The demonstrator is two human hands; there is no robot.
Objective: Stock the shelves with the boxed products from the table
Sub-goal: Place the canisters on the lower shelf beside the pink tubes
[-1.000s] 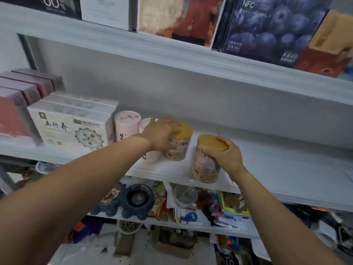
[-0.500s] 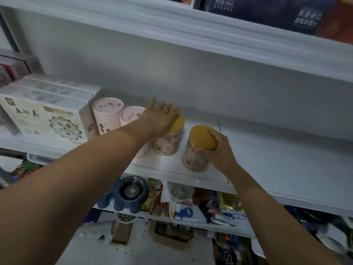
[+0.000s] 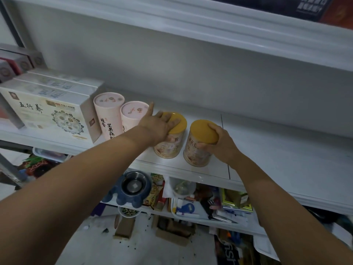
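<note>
On the shelf [image 3: 277,150], the white box [image 3: 47,115] at nine o'clock bears large black brush characters 五行养 on its front. The print on the small red-and-gold strip toward three o'clock from them is too fine to read. The taller pink tube [image 3: 108,113] beside the box reads 桂香 and 坚果藕 down its side, the lowest characters hidden. The right-hand yellow-lidded can [image 3: 196,155] near centre shows what looks like 黄花. The white characters on the dark box [image 3: 305,6] at one o'clock are blurred.

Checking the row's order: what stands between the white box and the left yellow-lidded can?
Two pink tubes, in the head view: left tube beside the white box, right tube by the left can, partly behind the left hand.
</note>
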